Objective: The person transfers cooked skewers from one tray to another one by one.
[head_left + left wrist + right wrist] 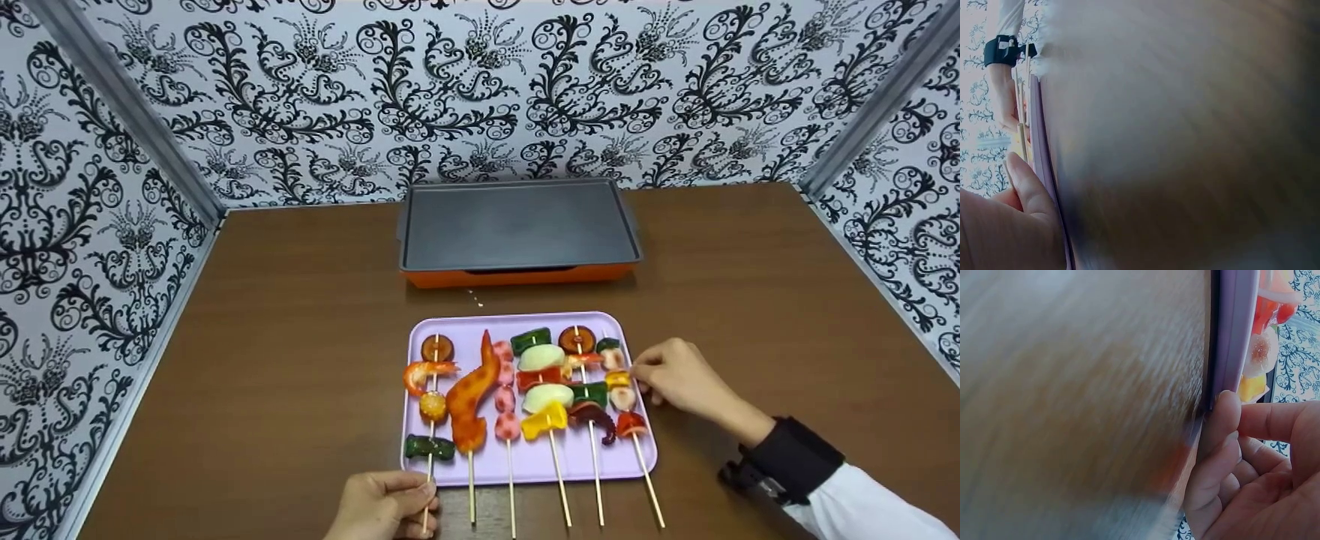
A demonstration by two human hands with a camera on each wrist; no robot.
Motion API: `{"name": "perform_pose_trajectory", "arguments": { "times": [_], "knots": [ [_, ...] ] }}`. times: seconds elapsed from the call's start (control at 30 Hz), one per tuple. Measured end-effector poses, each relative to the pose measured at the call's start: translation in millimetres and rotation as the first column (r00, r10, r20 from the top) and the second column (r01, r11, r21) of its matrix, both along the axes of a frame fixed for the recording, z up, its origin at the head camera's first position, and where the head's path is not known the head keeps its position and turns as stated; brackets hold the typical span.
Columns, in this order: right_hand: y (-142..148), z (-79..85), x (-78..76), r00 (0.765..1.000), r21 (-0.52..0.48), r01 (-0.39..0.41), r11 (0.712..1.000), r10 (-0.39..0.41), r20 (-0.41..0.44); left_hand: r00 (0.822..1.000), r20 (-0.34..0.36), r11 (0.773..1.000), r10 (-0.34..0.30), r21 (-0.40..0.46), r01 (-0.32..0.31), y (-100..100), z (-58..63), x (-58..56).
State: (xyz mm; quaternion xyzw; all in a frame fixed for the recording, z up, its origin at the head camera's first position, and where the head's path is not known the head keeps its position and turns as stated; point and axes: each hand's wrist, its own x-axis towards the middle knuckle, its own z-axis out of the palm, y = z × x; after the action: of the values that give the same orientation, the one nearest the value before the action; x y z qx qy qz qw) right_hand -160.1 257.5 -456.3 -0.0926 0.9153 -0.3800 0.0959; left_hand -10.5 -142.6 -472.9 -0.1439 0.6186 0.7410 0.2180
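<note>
A lilac tray (645, 465) on the wooden table holds several food skewers, their sticks poking out over its near edge. At its near left corner my left hand (386, 504) pinches the stick of the leftmost skewer (433, 405), which carries a brown round slice, a shrimp, a corn piece and a green piece. My right hand (686, 375) is at the tray's right rim, thumb and curled fingers gripping the edge beside the rightmost skewer (621, 397). In the right wrist view its fingertips (1227, 405) lie against the lilac rim (1235, 337).
Behind the tray stands a griddle (517, 225) with a flat dark plate and orange base. Small white specks (475, 298) lie between them. Patterned walls (480, 90) enclose the brown table (300, 360) at the back and both sides.
</note>
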Motion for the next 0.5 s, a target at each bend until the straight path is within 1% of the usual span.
{"name": "perform_pose_trajectory", "arguments": {
  "times": [0.13,0.3,0.4,0.5],
  "knots": [
    [0.9,1.1,-0.4,1.000,-0.008,-0.002,1.000,0.002,-0.004,0.999,0.020,0.999,0.039,-0.021,-0.038,1.5,-0.1,-2.4],
    [2.2,0.1,-1.4,1.000,0.000,0.003,1.000,-0.003,0.005,0.997,0.036,0.998,0.062,-0.021,-0.062,3.8,1.1,-3.8],
    [3.0,-0.7,-0.9,1.000,0.009,0.007,1.000,-0.007,0.004,0.997,0.031,0.998,0.066,-0.015,-0.065,4.7,1.7,-3.2],
    [3.8,-1.0,-0.3,1.000,0.016,0.004,1.000,-0.004,-0.006,0.998,0.005,0.998,0.058,-0.028,-0.058,3.8,1.7,-3.0]
  ]
}}
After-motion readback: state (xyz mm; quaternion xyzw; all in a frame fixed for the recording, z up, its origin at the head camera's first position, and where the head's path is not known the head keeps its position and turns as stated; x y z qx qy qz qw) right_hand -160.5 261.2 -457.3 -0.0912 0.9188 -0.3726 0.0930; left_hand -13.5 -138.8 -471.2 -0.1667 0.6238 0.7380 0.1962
